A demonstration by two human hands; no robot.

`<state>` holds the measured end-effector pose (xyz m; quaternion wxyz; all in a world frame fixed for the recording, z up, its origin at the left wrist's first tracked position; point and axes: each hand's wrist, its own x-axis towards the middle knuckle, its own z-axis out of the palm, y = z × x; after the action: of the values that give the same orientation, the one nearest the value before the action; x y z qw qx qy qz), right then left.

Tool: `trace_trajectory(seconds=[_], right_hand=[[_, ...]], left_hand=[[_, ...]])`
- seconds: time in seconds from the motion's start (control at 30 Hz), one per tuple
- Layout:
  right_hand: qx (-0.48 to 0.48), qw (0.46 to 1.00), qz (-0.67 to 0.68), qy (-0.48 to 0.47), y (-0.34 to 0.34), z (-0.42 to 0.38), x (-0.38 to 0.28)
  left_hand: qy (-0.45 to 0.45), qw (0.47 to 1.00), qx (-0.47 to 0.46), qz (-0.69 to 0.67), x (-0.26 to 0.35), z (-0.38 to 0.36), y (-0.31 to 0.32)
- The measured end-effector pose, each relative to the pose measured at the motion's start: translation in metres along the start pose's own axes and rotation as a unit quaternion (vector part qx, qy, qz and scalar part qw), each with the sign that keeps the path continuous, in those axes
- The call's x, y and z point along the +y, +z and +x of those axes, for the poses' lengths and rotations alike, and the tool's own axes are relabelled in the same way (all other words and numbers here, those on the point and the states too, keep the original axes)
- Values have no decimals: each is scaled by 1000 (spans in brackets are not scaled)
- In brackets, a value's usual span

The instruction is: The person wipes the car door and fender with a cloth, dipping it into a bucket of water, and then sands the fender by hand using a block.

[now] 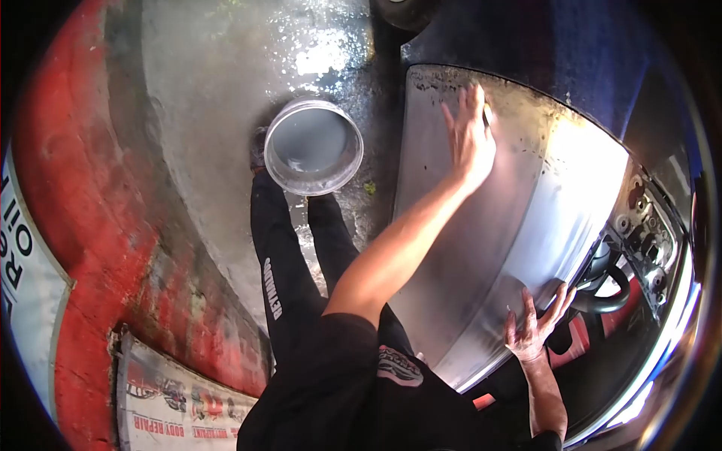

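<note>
My left hand (471, 143) lies on the dull grey car door panel (466, 218), near its dark far edge, fingers stretched forward and pressed to the surface. A small dark and whitish edge of something (487, 115) shows beside the fingers; most of it is hidden under the hand, and I cannot make out what it is. My right hand (535, 327) rests nearer to me at the door's window edge, its fingers spread and nothing visible in them.
A round bucket (353, 161) of cloudy grey water stands by my feet on the wet concrete floor (210, 113). Dark blue bodywork (511, 41) adjoins the panel. Right are a steering wheel (618, 293) and exposed metal parts (643, 218). A red wall (83, 248) and printed signs (162, 421) are left.
</note>
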<state>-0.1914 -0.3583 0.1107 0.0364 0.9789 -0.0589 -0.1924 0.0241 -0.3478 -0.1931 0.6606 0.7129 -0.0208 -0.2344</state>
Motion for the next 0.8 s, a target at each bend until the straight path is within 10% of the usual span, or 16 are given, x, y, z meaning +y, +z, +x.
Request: trace_trajectory(seconds=[0.27, 0.37, 0.57, 0.67, 0.8], right_hand=[[0, 1000, 3, 1, -3, -2, -1], [0, 1000, -6, 8, -3, -5, -3], [-6, 1000, -6, 7, -5, -2, -4], [1, 1000, -11, 8, -2, -2, -1], [19, 1000, -13, 18, -2, 0, -5]], left_hand=[[36, 998, -21, 43, 5, -24, -3], [-141, 981, -108, 79, 13, 27, -33], [9, 997, -50, 60, 11, -34, -9], [-40, 969, 47, -241, -21, 3, 9], [-108, 986, -124, -26, -55, 64, -19]])
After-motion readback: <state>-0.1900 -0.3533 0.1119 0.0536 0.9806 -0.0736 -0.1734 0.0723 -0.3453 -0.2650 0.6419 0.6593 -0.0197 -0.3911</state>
